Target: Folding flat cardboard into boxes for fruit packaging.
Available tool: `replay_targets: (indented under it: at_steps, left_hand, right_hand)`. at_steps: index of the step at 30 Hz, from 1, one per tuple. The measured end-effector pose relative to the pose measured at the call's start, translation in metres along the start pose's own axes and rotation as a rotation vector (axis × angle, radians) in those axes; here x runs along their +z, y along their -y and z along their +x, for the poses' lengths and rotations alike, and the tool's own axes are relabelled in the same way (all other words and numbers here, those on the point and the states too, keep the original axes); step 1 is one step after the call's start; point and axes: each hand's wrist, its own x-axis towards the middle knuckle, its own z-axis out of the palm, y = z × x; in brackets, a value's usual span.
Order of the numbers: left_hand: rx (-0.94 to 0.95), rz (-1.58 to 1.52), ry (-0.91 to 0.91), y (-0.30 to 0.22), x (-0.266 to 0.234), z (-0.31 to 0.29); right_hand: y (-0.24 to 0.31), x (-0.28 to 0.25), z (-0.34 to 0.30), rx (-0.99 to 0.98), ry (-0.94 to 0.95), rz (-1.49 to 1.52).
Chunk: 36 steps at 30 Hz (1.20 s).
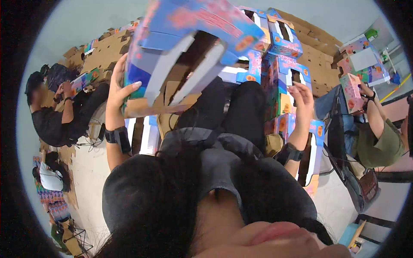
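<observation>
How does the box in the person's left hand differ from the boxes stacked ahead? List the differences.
The raised box is held tilted in the air by the left hand; the stacked boxes rest piled on one another. The raised box shows its open brown underside with loose flaps; the stacked boxes show printed faces with slot openings. Both are blue printed cardboard with pink and orange marks.

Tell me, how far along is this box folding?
Done: folded blue printed boxes are stacked ahead of the person. In hand: the left hand holds up a blue box with its flaps open, brown inside showing; the right hand is raised, open, beside the stack. Left: flat brown cardboard sheets are piled behind, and blue flats lie by the knees. How many remain cannot be counted.
</observation>
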Motion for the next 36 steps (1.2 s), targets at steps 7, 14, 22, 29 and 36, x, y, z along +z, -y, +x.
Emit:
replay_targets:
  at_steps: [7, 14, 22, 29, 36]
  left_hand:
    - [-0.126, -0.216, -0.456, 0.026, -0.026, -0.031]
    - [-0.208, -0.802, -0.483, 0.05, 0.014, 0.002]
    - [-0.654, -1.027, -0.433, 0.027, 0.164, 0.049]
    - [-0.726, -1.194, -0.063, 0.073, 0.28, 0.067]
    - [-0.742, -1.077, 0.294, 0.108, 0.381, 0.089]
  right_hand:
    - [-0.034, 0.031, 0.0, 0.122, 0.038, 0.056]
    - [-0.046, 0.089, -0.024, 0.192, 0.322, 0.065]
    - [-0.007, 0.088, -0.017, 0.321, 0.079, 0.617]
    - [-0.024, -0.01, -0.006, 0.058, -0.258, 0.451]
    - [-0.035, -0.078, -0.005, 0.343, -0.503, 0.449]
